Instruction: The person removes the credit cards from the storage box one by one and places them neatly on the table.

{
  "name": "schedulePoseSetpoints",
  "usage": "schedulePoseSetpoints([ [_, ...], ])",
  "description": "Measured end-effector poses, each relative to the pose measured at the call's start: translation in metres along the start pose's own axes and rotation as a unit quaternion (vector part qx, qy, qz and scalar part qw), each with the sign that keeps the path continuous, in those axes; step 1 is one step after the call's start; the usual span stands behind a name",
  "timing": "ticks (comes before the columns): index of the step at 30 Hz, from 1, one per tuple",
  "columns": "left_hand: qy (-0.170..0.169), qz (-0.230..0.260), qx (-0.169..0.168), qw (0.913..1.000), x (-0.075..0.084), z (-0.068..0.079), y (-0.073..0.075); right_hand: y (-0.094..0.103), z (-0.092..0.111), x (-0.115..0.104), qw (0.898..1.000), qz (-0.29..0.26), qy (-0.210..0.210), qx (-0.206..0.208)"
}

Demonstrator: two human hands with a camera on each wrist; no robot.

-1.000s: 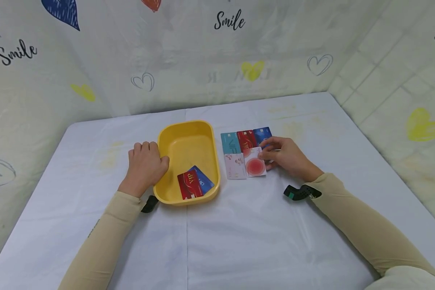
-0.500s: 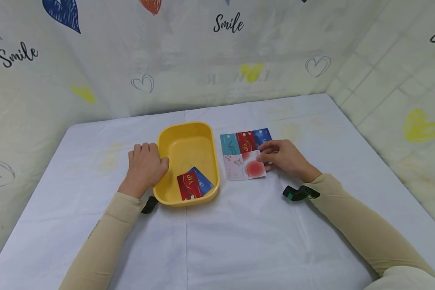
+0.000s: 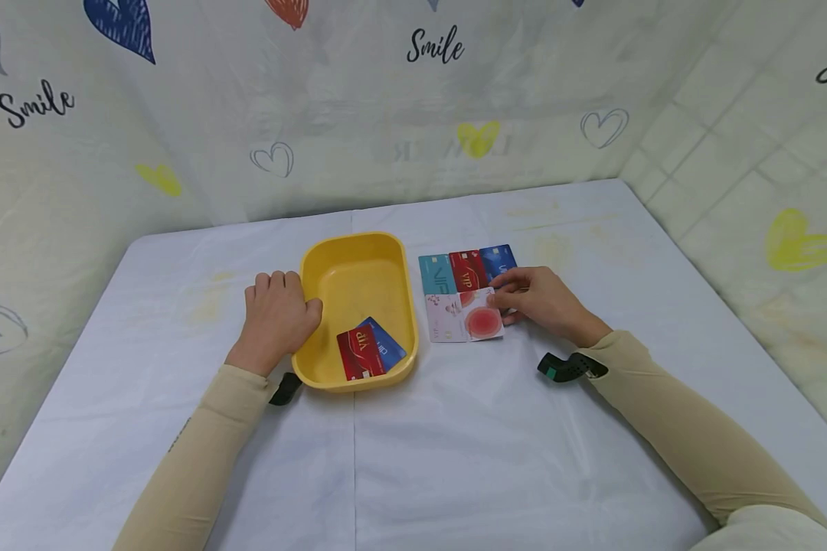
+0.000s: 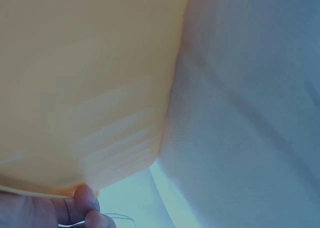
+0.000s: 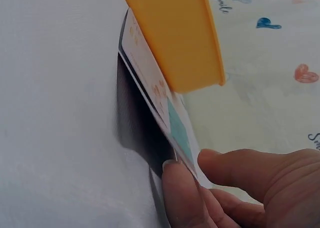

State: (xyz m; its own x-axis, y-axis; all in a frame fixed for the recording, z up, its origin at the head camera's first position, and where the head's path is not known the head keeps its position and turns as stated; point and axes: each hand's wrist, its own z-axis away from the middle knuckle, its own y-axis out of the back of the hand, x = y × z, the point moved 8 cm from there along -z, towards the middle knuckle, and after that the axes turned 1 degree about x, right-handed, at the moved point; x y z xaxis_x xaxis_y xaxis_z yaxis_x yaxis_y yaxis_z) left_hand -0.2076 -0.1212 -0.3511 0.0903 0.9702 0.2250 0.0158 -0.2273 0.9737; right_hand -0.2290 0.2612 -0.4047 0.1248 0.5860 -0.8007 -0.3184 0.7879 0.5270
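My left hand (image 3: 276, 317) grips the left rim of a yellow plastic basin (image 3: 358, 264); in the left wrist view its fingertips (image 4: 86, 198) curl at the rim. Inside the basin a red VIP card (image 3: 361, 353) partly covers a blue card (image 3: 387, 346). To the right, my right hand (image 3: 540, 302) pinches the right edge of a white card with a red circle (image 3: 484, 323). That card lies against a pale pink card (image 3: 446, 317). Behind these two sit a teal card (image 3: 436, 274), a red VIP card (image 3: 467, 268) and a dark blue card (image 3: 499, 259), which the right fingers partly hide.
A white cloth covers the table (image 3: 455, 459). Behind it hangs a pale curtain (image 3: 358, 99) printed with hearts and the word Smile. The basin's right wall stands just left of the laid-out cards. Black wrist devices are worn at both sleeves.
The red-circle card has shifted slightly left and straightened against the pale pink card, with my right hand still pinching it. My left hand and the basin stay in place.
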Motion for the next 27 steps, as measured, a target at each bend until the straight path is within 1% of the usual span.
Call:
schedulePoseSetpoints([
  [8, 0.002, 0.000, -0.004, 1.0000, 0.001, 0.001, 0.001, 0.004, 0.001, -0.002, 1.000, 0.025, -0.004, 0.018],
  [22, 0.001, 0.003, 0.005, 1.0000, -0.003, 0.001, 0.002, 0.005, 0.002, -0.013, 0.999, 0.024, 0.013, 0.044],
  [27, -0.001, 0.001, 0.008, 1.0000, -0.003, 0.000, 0.003, 0.004, 0.002, -0.019, 0.999, 0.023, 0.017, 0.044],
])
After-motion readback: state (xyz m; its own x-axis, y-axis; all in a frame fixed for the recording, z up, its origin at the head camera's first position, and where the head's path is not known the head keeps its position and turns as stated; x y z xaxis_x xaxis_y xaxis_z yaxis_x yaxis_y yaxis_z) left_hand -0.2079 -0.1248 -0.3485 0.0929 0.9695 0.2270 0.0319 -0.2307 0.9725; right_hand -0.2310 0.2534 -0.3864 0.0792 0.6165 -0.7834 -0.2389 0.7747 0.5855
